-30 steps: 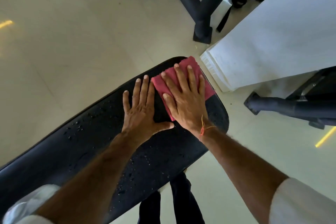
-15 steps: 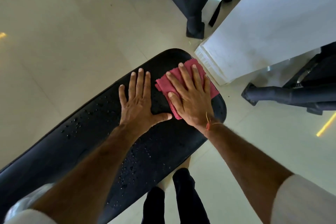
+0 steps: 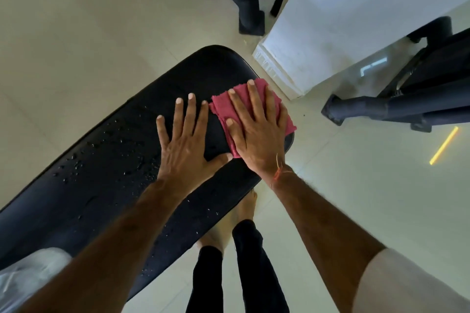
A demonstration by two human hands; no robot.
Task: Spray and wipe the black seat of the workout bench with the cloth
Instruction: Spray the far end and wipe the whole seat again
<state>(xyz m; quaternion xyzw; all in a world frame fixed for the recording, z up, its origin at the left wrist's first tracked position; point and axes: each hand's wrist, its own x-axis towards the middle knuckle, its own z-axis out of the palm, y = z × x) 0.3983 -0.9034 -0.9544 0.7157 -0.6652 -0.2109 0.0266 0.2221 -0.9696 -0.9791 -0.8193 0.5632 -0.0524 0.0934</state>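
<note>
The black bench seat (image 3: pixel 101 173) runs from the lower left to a rounded end at the upper middle. Water droplets (image 3: pixel 122 157) dot its middle part. A pink cloth (image 3: pixel 223 107) lies at the seat's right edge near that end. My right hand (image 3: pixel 256 132) presses flat on the cloth with fingers spread, and part of the cloth hangs over the edge. My left hand (image 3: pixel 185 145) rests flat and open on the bare seat just left of the cloth, its thumb tip touching the right hand. No spray bottle is in view.
A white block (image 3: pixel 343 20) stands on the floor just beyond the seat's end. Black machine legs (image 3: pixel 249 7) rise behind it, and another black frame foot (image 3: pixel 381 107) lies to the right. My legs and bare feet (image 3: pixel 244 208) stand beside the bench.
My right hand has slid the cloth back from the seat's far end toward the right edge, uncovering the rounded end. My left hand stays flat on the seat.
</note>
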